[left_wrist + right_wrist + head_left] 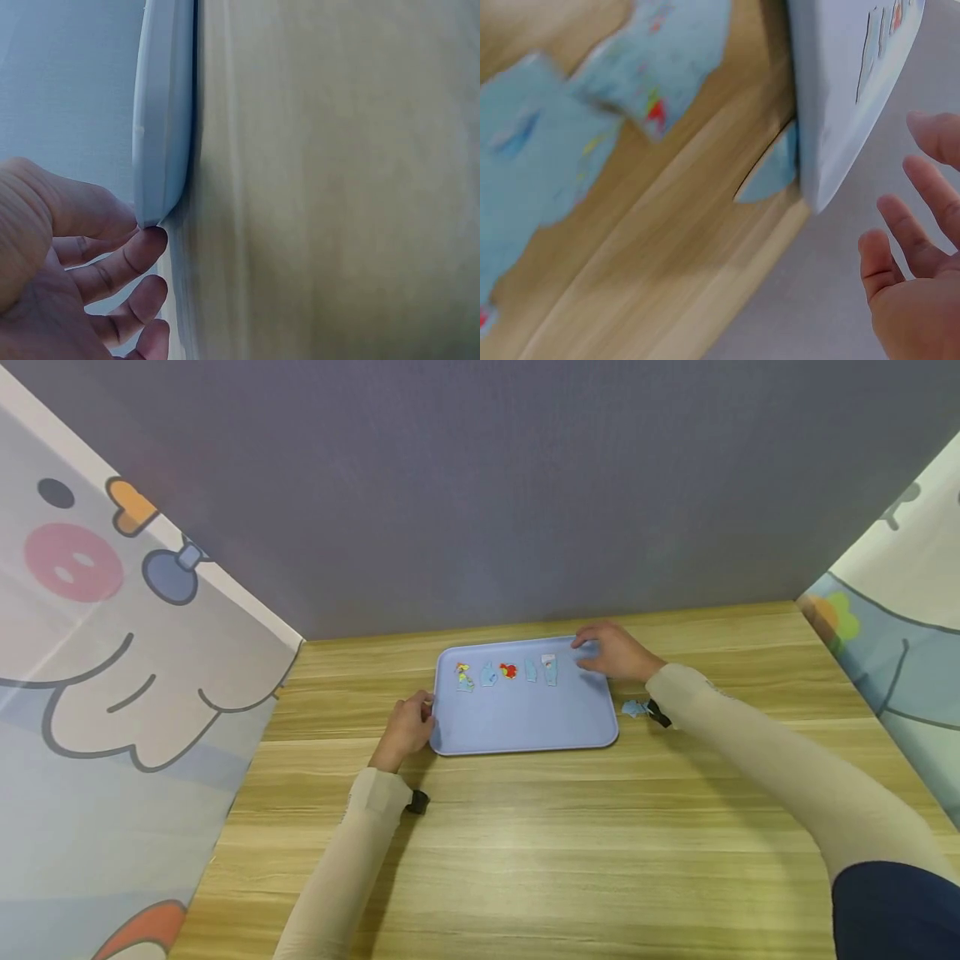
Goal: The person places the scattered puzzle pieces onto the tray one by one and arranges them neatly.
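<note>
A pale blue tray (pixel 525 722) lies on the wooden table, holding a row of small flat puzzle-like pieces along its far half, among them a red one (pixel 508 671) and a light blue one (pixel 531 670). At the tray's left side, my left hand (pixel 408 724) pinches the rim between thumb and forefinger; the left wrist view shows the other fingers loosely bent below the tray corner (pixel 161 172). My right hand (pixel 617 652) hovers at the far right corner, fingers spread and slightly bent, with nothing between them.
Light blue pieces (pixel 633 708) lie on the table right of the tray, partly hidden by the right wrist's black strap. Close up, one piece (pixel 774 171) lies against the tray's side. A grey wall (pixel 480 493) rises behind the table, with cartoon-printed panels at both sides.
</note>
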Motion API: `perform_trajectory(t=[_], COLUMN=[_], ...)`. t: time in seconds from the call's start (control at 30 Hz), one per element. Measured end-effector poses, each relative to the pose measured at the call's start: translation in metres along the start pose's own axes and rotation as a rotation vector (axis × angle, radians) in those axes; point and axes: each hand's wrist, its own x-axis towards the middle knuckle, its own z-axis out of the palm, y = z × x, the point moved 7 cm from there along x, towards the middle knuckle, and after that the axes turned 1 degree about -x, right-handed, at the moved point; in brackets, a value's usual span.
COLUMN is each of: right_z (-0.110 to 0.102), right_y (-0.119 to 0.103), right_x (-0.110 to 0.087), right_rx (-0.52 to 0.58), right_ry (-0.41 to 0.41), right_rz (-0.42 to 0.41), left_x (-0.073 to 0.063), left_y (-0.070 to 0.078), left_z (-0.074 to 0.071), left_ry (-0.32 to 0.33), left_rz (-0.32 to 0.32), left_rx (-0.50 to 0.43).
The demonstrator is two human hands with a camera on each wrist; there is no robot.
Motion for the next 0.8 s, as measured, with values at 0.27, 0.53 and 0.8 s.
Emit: perform_trajectory(t=[0.27, 0.53, 0.8], right_z=[-0.017, -0.021, -0.011], right_y=[0.02, 0.038, 0.049], right_x=[-0.014, -0.023, -0.031], right_rx=[-0.006, -0.006, -0.016], right_ry=[0.017, 0.032, 0.012], right_rz=[0.049, 0.096, 0.11], left_x=[0.0, 0.0, 0.001], left_y=[0.0, 0.0, 0.001], left_z=[-0.002, -0.003, -0.001], left_ry=[0.009, 0.016, 0.006], left_rz=[0.007, 0.02, 0.018], left_rx=[0.008, -0.003, 0.0])
